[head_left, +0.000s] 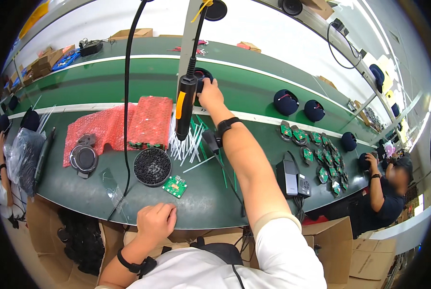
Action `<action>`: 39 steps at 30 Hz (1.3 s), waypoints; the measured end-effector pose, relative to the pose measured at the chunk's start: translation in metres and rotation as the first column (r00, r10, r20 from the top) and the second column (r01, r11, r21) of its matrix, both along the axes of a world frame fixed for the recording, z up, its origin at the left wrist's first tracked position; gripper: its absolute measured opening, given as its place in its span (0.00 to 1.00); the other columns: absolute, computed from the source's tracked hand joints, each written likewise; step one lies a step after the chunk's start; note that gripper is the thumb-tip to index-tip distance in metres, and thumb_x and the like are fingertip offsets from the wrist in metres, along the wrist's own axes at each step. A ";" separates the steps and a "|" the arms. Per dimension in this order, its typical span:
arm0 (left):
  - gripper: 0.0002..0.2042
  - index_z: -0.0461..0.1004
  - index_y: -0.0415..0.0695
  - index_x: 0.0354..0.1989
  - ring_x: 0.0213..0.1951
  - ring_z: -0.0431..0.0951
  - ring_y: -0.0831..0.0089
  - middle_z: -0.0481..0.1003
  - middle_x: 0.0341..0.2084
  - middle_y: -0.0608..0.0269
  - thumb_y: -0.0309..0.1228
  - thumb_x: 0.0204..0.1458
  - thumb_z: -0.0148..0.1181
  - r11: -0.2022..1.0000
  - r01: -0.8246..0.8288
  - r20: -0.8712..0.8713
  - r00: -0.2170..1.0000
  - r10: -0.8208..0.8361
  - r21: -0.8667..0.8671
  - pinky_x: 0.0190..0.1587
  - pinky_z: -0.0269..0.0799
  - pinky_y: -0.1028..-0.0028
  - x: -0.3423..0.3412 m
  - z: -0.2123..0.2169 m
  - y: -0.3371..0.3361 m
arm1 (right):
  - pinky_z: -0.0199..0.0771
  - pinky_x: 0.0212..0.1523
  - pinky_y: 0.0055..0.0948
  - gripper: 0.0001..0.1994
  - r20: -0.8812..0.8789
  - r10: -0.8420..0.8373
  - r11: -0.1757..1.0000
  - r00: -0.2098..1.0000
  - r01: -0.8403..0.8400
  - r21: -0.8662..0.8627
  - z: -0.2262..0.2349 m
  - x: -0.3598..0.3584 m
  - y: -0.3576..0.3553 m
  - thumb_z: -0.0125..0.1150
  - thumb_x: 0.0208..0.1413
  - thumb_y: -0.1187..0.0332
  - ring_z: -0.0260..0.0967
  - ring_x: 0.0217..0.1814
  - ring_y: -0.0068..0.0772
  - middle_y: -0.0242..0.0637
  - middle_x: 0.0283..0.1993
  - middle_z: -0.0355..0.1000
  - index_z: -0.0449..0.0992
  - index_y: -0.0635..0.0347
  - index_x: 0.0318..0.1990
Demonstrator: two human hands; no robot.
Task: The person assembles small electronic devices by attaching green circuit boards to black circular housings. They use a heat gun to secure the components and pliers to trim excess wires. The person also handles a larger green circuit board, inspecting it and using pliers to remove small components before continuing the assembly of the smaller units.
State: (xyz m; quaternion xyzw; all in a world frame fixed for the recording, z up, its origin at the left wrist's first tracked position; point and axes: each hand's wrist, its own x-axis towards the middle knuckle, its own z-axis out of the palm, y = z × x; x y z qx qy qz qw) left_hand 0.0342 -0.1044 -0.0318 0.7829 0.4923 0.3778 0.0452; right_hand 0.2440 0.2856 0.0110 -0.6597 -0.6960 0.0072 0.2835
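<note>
My right hand (pixel 209 94) is stretched far forward to the green conveyor belt, its fingers around the rim of a dark blue round shell (pixel 202 76). An electric screwdriver (pixel 185 103), black with an orange strip, hangs in front and hides part of the shell. My left hand (pixel 156 221) rests at the near table edge, fingers curled in, with nothing seen in it. Just beyond it lies a green circuit board (pixel 175 186). A round tin of small black screws (pixel 152 166) stands beside the board.
Red bubble wrap (pixel 150 120), white sticks (pixel 189 144), a round speaker-like part (pixel 84 159) and a black power adapter (pixel 287 176) lie on the table. Several boards on dark bases (pixel 328 159) and blue shells (pixel 286 102) are at right. A co-worker (pixel 381 192) sits there.
</note>
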 end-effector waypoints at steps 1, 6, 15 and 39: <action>0.04 0.79 0.47 0.28 0.19 0.73 0.63 0.73 0.18 0.64 0.25 0.46 0.70 1.000 -0.008 -0.005 1.000 0.008 -0.004 0.24 0.68 0.65 0.000 0.000 0.000 | 0.75 0.62 0.52 0.34 0.008 0.003 1.000 1.000 -0.003 -0.006 -0.002 0.003 -0.002 0.73 0.52 0.66 0.71 0.62 0.65 0.59 0.71 0.60 0.65 0.50 0.66; 0.04 0.78 0.49 0.30 0.23 0.76 0.60 0.73 0.22 0.63 0.29 0.50 0.69 0.999 0.024 0.014 1.000 -0.025 0.027 0.26 0.70 0.62 -0.005 -0.004 0.000 | 0.74 0.62 0.49 0.33 0.048 0.214 0.974 0.976 -0.217 0.060 0.015 0.032 -0.056 0.71 0.52 0.66 0.72 0.63 0.60 0.56 0.61 0.74 0.67 0.64 0.66; 0.04 0.80 0.41 0.34 0.27 0.76 0.63 0.76 0.26 0.58 0.20 0.50 0.66 0.939 -0.342 0.342 0.879 0.332 -0.034 0.31 0.72 0.69 -0.094 0.036 -0.001 | 0.67 0.27 0.24 0.08 -0.160 0.277 0.941 0.947 -0.302 -0.156 0.038 0.060 -0.351 0.69 0.58 0.74 0.69 0.26 0.20 0.33 0.24 0.72 0.74 0.65 0.32; 0.19 0.79 0.39 0.48 0.40 0.82 0.58 0.79 0.42 0.50 0.33 0.50 0.76 0.636 -0.772 -0.027 0.636 0.771 -0.016 0.43 0.78 0.64 -0.264 -0.016 0.090 | 0.69 0.27 0.30 0.06 -0.109 0.062 0.997 0.992 -0.056 0.056 -0.030 0.057 -0.391 0.71 0.54 0.75 0.70 0.25 0.32 0.36 0.27 0.72 0.77 0.61 0.32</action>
